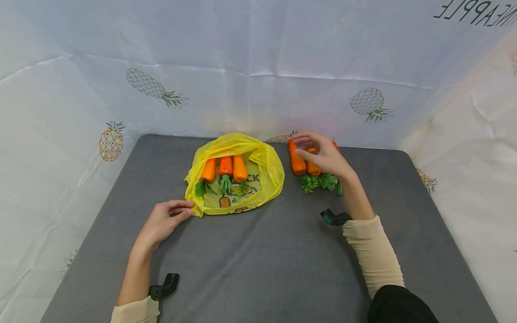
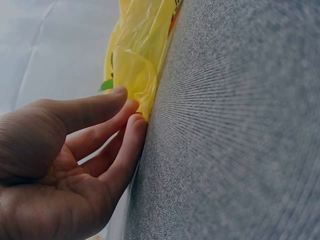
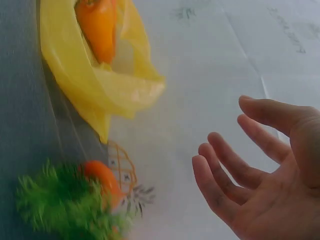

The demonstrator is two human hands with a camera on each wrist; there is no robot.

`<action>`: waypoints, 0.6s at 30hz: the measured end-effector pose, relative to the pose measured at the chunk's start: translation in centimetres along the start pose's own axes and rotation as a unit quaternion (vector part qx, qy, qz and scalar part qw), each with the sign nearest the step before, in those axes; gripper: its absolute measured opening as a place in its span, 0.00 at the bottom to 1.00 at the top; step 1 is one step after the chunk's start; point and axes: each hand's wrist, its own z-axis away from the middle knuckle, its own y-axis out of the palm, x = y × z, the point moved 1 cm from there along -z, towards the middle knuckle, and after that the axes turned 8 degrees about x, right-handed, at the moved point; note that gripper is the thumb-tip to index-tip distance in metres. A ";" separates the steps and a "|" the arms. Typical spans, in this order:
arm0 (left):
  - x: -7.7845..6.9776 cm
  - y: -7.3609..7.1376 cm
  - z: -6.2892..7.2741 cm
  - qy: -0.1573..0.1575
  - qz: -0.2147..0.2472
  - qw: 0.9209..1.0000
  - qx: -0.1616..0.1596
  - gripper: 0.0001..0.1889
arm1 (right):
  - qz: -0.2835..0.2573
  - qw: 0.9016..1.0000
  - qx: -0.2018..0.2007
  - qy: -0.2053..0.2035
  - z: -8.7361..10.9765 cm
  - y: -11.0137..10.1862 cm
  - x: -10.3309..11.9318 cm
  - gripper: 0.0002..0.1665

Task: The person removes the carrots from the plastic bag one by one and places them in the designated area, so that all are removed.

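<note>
A yellow plastic bag (image 1: 274, 175) lies spread with its mouth open, and three orange carrots (image 1: 240, 169) with green tops lie inside it. At its near left corner, my left hand (image 1: 163, 222) pinches the edge of the plastic between thumb and fingertips, close to the table; the left wrist view shows the bag (image 2: 135, 65) rising beyond them. My right hand (image 1: 325, 154) hovers over more carrots (image 1: 297, 159) to the right of the bag, partly covering them. In the right wrist view, my right hand (image 3: 260, 185) has its fingers spread with nothing between them.
The grey cloth-covered table (image 1: 250, 264) ends at a white curtain (image 1: 258, 54) printed with pineapples, which rises behind and at both sides. Leafy green tops (image 1: 308, 183) of the carrots on the right point toward me. Each wrist wears a black camera mount (image 1: 165, 287).
</note>
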 end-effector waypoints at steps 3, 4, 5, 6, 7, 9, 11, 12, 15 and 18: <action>0.0 0.0 0.0 -0.001 0.001 1.000 0.001 0.18 | -0.005 1.000 0.006 -0.017 -0.7 0.9 0.6 0.25; 0.0 -0.1 0.0 -0.001 0.001 1.000 0.000 0.18 | -0.006 1.000 0.007 -0.019 -1.0 1.2 0.7 0.24; 0.1 -0.1 0.0 -0.001 0.002 1.000 0.001 0.18 | -0.007 1.000 0.009 -0.024 -1.2 1.5 0.9 0.24; 0.1 -0.1 0.0 -0.001 0.002 1.000 0.001 0.18 | -0.006 0.999 0.013 -0.029 -1.5 1.8 1.0 0.24; 0.1 -0.1 0.0 -0.001 0.002 1.000 0.001 0.17 | -0.008 0.999 0.016 -0.032 -1.7 2.2 1.1 0.24; 0.1 -0.1 0.0 -0.001 0.003 1.000 0.002 0.17 | -0.003 0.999 0.024 -0.037 -2.2 2.9 1.3 0.24; 0.1 -0.1 0.0 0.000 0.003 1.000 0.002 0.18 | -0.003 0.999 0.034 -0.040 -2.6 3.7 1.4 0.24; 0.1 -0.1 0.0 -0.001 0.004 1.000 0.003 0.18 | -0.003 0.998 0.039 -0.040 -2.8 4.1 1.4 0.24; 0.1 -0.1 -0.1 -0.001 0.005 1.000 0.004 0.18 | -0.004 0.998 0.051 -0.041 -3.3 5.1 1.6 0.24; 0.1 0.0 -0.1 -0.002 0.006 1.000 0.004 0.18 | -0.006 0.997 0.066 -0.042 -3.9 6.2 1.8 0.23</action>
